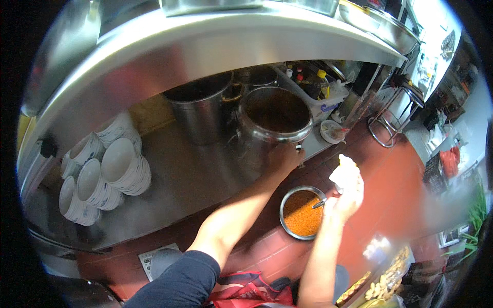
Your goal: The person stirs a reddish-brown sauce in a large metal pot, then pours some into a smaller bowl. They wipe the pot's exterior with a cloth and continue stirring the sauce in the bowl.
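My left hand (287, 156) reaches to the near side of a round steel pot (269, 134) on the lower steel shelf. Its fingers are curled by the pot wall in shadow, next to a small black-and-white part (298, 148); whether they grip anything is unclear. My right hand (348, 198) holds a bunched white cloth or paper (344, 173), overexposed by sunlight. Below and left of that hand, a round metal container (283, 221) of orange-brown grainy food (302, 215) stands low, with a utensil handle (319, 203) at its edge.
A steel counter (231, 42) overhangs the shelf (185, 169). Stacked white bowls (125, 165) stand left, a taller pot (200, 111) behind. A plastic bin (323, 106) with bottles and a small tub (333, 131) sit right. A metal-legged stool (389, 123) stands on red tiles.
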Demonstrator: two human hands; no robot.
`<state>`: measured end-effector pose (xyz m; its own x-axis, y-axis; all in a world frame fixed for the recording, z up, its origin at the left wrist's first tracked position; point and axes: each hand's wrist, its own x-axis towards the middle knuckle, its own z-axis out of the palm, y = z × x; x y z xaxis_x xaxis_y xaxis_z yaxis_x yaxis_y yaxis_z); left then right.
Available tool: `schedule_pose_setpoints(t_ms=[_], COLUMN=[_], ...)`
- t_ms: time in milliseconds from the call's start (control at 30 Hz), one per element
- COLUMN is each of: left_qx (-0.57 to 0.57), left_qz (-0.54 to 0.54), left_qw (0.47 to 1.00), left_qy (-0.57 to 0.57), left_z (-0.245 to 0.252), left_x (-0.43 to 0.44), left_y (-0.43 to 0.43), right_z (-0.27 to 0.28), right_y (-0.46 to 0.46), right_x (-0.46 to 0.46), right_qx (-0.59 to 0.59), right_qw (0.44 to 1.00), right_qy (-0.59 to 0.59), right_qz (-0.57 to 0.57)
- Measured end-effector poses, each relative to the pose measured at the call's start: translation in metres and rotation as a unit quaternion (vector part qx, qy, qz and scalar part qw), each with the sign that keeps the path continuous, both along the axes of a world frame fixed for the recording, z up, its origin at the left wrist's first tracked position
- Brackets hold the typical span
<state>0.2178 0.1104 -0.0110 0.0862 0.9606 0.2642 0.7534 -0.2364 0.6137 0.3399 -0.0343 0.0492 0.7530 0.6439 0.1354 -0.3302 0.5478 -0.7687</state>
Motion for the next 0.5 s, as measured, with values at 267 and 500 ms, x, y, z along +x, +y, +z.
schedule_pose_setpoints(t_ms=[267, 500], left_qx=[0.079, -0.132], left_qz=[-0.016, -0.388], left_qw=[0.997, 0.91], left_qy=[0.011, 0.064], left_z=[-0.025, -0.039], left_x=[0.016, -0.069], left_y=[0.019, -0.052], right_z=[0.009, -0.023], right_y=[-0.031, -0.013], right_x=[0.035, -0.004], right_qx=[-0.052, -0.148], right_qw=[0.992, 0.926], right_qy=[-0.052, 0.087], right_qz=[0.106, 0.337])
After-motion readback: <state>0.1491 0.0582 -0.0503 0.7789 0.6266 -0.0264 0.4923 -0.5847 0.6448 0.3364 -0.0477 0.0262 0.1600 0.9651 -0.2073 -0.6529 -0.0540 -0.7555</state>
